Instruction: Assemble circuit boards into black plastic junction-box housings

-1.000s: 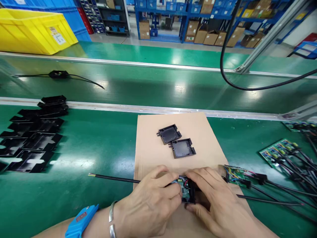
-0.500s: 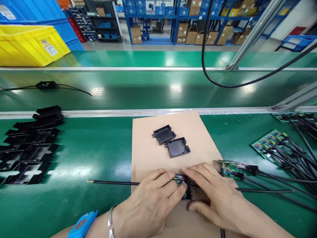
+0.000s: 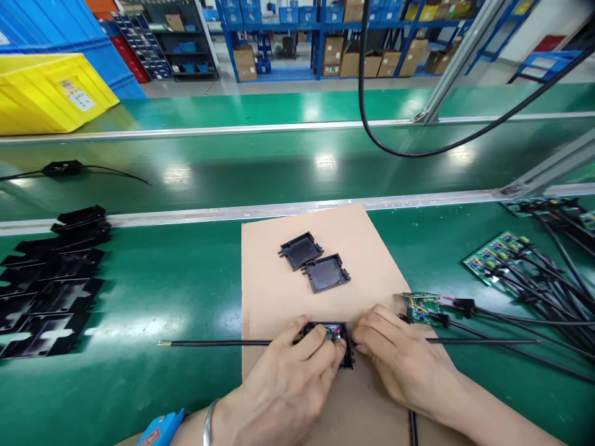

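A small black plastic case (image 3: 349,358) lies on the cardboard sheet (image 3: 264,285), with a green circuit board (image 3: 320,328) and a few coloured wires inside. My left hand (image 3: 292,378) is closed over the case's left and near side, its fingertips pressing down into it. At the case's right end, my right hand (image 3: 400,356) pinches the black cable where it leaves the case; the fingertips partly hide the spot. The cable's left length (image 3: 218,342) runs out past the cardboard, and its right length (image 3: 483,341) shows beyond my right hand.
Two black case halves (image 3: 301,250) lie farther up the cardboard. Rows of black case parts (image 3: 56,291) stand at left. Circuit boards with cables (image 3: 499,257) are heaped at right, one wired board (image 3: 423,308) close to my right hand. A black cable (image 3: 367,118) hangs overhead.
My right hand's fingers have drawn together from a spread pose into a pinch at the case's right end. My left fingers have shifted slightly, showing more of the board.
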Available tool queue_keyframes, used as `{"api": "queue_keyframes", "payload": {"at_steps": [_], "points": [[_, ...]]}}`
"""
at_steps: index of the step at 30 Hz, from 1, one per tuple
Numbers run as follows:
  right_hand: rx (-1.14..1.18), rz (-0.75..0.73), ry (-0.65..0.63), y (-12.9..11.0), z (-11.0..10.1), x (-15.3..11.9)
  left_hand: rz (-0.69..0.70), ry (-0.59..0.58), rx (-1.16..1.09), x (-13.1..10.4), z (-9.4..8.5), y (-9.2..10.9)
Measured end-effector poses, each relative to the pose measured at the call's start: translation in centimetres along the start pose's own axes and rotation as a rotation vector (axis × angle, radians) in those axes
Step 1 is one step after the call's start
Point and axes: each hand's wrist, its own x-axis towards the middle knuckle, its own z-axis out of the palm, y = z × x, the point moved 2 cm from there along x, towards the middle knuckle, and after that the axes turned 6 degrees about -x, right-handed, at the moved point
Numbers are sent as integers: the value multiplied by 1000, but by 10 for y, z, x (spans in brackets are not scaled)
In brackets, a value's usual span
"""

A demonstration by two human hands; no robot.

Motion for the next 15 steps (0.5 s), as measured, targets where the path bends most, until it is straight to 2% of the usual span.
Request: {"api": "queue_keyframes", "payload": {"at_steps": [4,8,11,15], "points": [[-13,31,-16,2,0,-3,-31,15,-61,-2,-4,-1],[-37,64,-43,7,4,-9,-63,100,-328,-10,-28,-17],[-32,85,-29,9,3,-12,-193,174,-467,-16,-43,-36],[11,84,51,4,-6,-13,-322,61,-541,-19,-40,-50]]}}
